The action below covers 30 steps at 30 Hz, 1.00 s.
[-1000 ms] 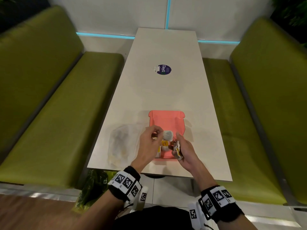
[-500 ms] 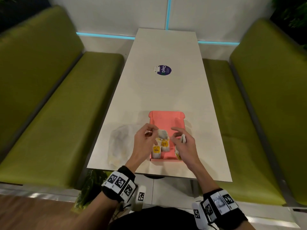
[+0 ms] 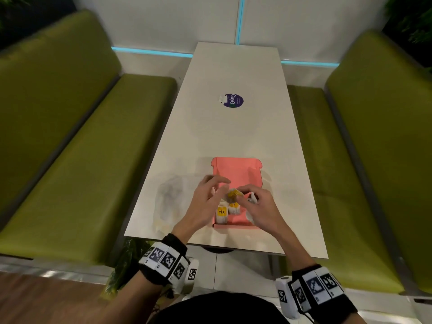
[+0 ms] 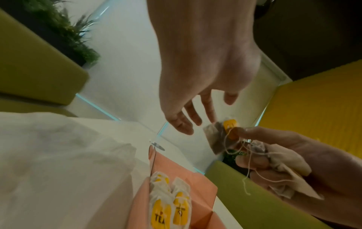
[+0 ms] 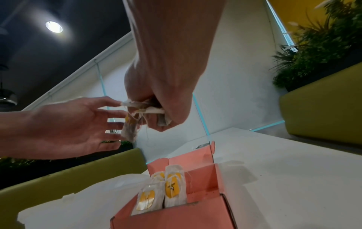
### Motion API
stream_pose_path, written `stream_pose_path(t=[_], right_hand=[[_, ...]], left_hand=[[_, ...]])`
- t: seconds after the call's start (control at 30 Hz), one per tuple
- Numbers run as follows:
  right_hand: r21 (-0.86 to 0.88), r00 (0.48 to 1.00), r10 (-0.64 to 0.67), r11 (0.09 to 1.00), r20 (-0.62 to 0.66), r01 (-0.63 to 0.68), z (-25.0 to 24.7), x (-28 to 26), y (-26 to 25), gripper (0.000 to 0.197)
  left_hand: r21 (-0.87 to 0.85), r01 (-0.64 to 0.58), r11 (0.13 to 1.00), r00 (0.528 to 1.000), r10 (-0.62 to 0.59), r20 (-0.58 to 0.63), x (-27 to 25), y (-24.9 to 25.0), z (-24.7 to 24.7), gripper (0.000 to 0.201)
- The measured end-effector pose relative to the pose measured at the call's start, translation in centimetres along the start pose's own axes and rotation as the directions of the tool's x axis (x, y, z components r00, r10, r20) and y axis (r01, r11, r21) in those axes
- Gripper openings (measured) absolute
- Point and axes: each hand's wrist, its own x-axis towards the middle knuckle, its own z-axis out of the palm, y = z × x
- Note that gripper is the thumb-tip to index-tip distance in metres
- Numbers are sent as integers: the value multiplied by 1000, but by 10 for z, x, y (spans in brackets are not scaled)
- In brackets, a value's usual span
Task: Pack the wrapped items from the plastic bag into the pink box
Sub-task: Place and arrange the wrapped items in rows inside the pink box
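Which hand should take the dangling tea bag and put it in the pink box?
Probably the left hand: open, fingers beside the dangling tea bag, above the pink box. The right hand already grips a bunch of bags.

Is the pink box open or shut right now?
Open. The pink box has its lid folded back flat on the table, and tea bags stand upright inside it.

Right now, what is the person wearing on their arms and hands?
Both hands are bare, with no gloves or sleeves. The left wrist wears a black band ringed with white square tiles printed with black checker-like codes. The right wrist wears a matching black band with the same kind of coded tiles. White boxy cameras hang under both.
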Motion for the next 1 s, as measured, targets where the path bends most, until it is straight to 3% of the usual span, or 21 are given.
stream_pose_path(t=[0.1, 0.2, 0.43, 0.53, 0.73, 0.9, 1.0], right_hand=[[8, 999, 10, 1000, 38, -10, -5, 1, -7, 8], [76, 999, 21, 997, -26, -19, -7, 1, -12, 5], [90, 983, 106, 992, -148, -93, -6, -10, -2, 9], [109, 978, 87, 992, -191, -67, -1, -11, -6, 10], [28, 963, -28, 999, -268, 37, 11, -18, -13, 32], [34, 955, -36, 998, -293, 48, 27, -17, -15, 10], [63, 957, -18, 997, -290, 38, 31, -16, -18, 12]], left_hand=[[15, -72, 997, 993, 70, 96, 1, 11, 1, 15], [-77, -76, 994, 995, 81, 58, 4, 9, 3, 1], [-189, -13, 982, 997, -2, -80, 3, 1, -1, 6], [-202, -6, 979, 995, -14, -96, 3, 1, 0, 5], [-175, 0, 985, 992, -22, -122, -1, 5, 3, 8], [-171, -25, 985, 991, 2, -132, -4, 11, 4, 10], [-153, -51, 987, 993, 35, -110, -7, 16, 4, 11]])
